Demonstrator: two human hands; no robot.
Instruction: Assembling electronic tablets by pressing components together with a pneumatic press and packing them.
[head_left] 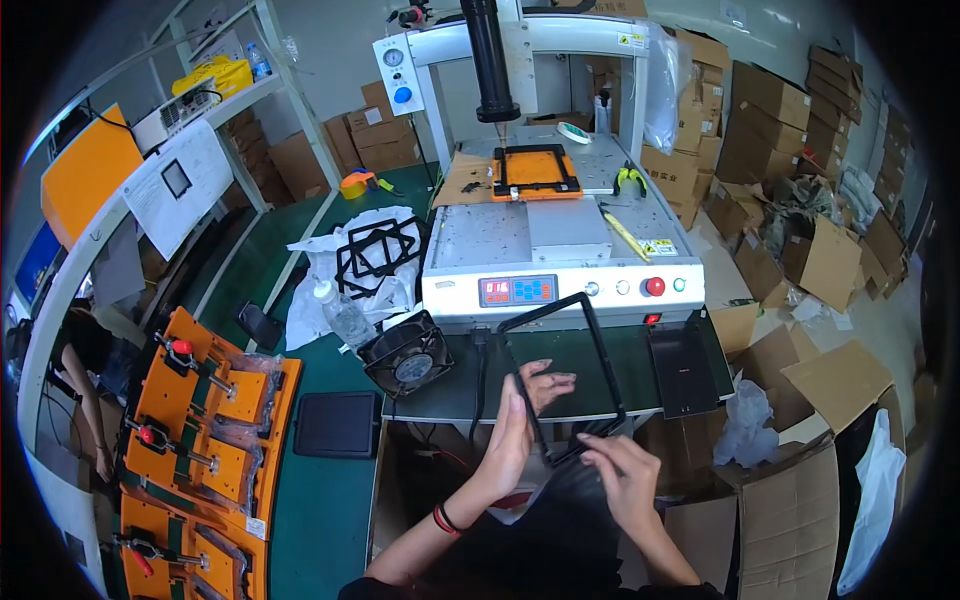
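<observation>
A thin black rectangular frame (603, 352) is tilted up in front of me, over the near edge of the green bench. My left hand (512, 425) grips its left side, with the thumb on one side and the fingers on the other. At the lower edge, my right hand (625, 475) pinches the frame near its corner. Whether those fingertips also hold something small cannot be made out. Beyond the hands stands a white benchtop machine (460, 265). Another black frame (540, 188) lies on an orange fixture (572, 183) beneath its black vertical cylinder (490, 60).
More black frames (375, 255) lie on white wrapping at left. Nearby are a clear bottle (345, 318), a black fan (408, 358) and a dark flat panel (336, 424). Orange clamp fixtures (225, 430) line the left. Cardboard boxes (790, 520) stand at right. Another person's arm (85, 400) shows far left.
</observation>
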